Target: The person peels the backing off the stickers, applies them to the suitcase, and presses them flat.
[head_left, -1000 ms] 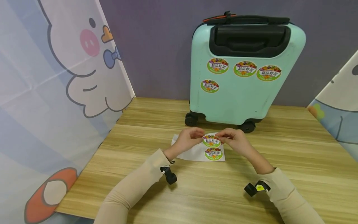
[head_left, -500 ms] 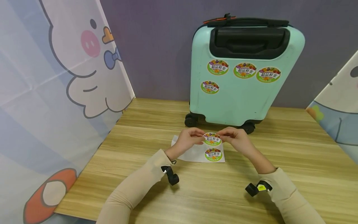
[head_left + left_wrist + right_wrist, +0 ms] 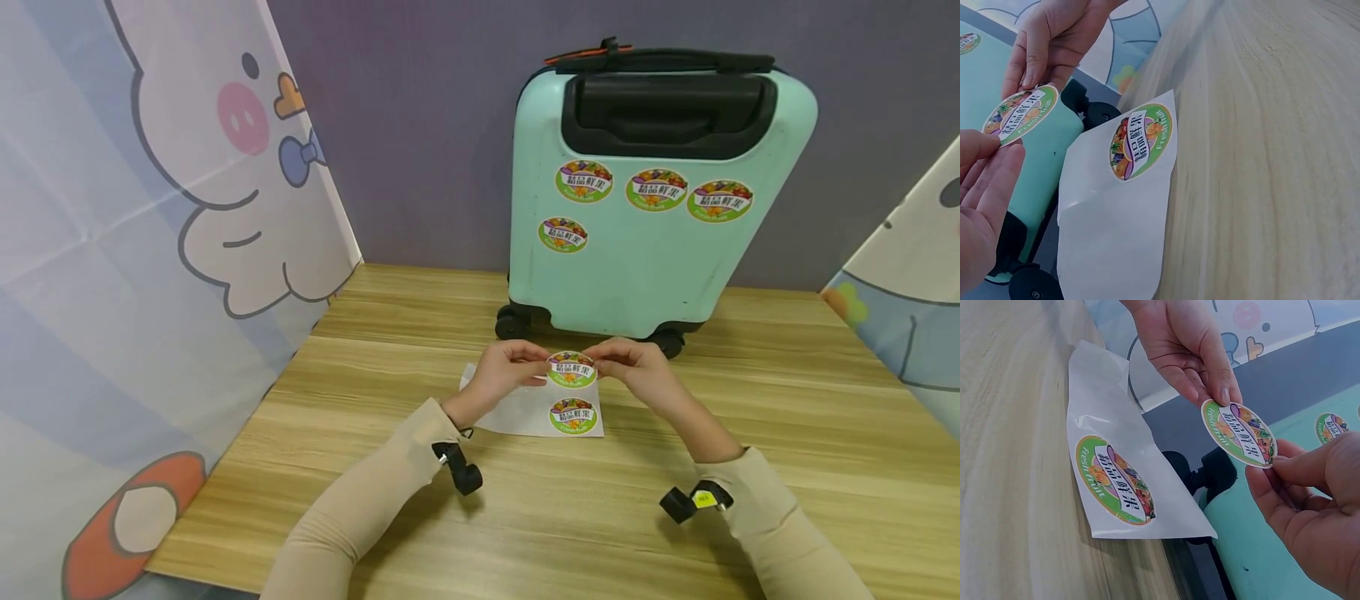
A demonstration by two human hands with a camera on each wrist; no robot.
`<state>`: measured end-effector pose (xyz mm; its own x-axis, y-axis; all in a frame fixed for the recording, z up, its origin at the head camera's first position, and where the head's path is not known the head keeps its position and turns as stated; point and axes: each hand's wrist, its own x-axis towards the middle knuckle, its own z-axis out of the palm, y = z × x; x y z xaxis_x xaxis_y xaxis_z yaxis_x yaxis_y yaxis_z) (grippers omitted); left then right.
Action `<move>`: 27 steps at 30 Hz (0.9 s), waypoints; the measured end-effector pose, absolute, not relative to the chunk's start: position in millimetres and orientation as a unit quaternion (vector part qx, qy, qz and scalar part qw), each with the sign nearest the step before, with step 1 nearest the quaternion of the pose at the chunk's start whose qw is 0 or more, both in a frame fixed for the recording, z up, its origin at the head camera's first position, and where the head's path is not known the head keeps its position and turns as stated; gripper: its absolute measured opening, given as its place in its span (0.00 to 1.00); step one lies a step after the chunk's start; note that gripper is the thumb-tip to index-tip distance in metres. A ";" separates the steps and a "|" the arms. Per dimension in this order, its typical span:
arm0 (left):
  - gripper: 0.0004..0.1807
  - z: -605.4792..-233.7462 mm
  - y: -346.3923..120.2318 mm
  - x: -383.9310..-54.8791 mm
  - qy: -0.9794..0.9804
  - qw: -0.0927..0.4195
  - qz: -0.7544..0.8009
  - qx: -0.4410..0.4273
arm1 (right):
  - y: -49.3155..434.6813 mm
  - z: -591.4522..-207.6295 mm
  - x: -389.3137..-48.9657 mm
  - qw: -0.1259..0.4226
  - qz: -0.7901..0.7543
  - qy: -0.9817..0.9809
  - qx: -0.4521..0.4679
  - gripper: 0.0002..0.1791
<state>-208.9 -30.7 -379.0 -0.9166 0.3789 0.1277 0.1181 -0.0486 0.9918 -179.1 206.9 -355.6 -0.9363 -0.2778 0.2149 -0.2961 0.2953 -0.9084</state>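
Observation:
Between my two hands is an oval fruit sticker [image 3: 572, 369], raised over a white backing sheet [image 3: 517, 412]. My left hand [image 3: 504, 379] pinches its left edge between thumb and fingers; my right hand [image 3: 637, 371] pinches the opposite edge. Both wrist views show the sticker [image 3: 1239, 434] apart from the sheet. A second sticker [image 3: 573, 416] lies on the sheet, near its right end. Behind the hands a mint-green suitcase [image 3: 637, 275] stands upright, with several matching stickers on its front, three in an upper row and one [image 3: 563, 235] lower left.
The suitcase's black wheels [image 3: 513, 322] stand on the wooden table [image 3: 420, 317], just behind the sheet. A cartoon-printed cloth [image 3: 150, 333] hangs at the left, another [image 3: 922, 275] at the right. A dark grey backdrop [image 3: 405, 125] rises at the back.
Held at both edges, the sticker has risen slightly off the sheet, and the gap to the lower sticker has widened. Both hands have moved up a little with it.

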 end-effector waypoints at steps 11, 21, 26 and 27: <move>0.11 -369.1 -27.2 -217.9 0.660 0.091 0.720 0.194 | 209.9 -349.0 -185.6 0.031 0.598 -0.781 0.179 0.14; 0.13 -359.5 -19.4 -221.8 0.633 0.093 0.742 0.198 | 215.8 -337.9 -187.3 0.056 0.613 -0.767 0.181 0.15; 0.15 -354.0 -16.5 -224.4 0.620 0.092 0.751 0.207 | 216.5 -330.6 -189.0 0.069 0.628 -0.754 0.180 0.16; 0.16 -352.6 -15.9 -224.8 0.619 0.091 0.752 0.208 | 216.7 -329.4 -189.4 0.070 0.632 -0.751 0.180 0.16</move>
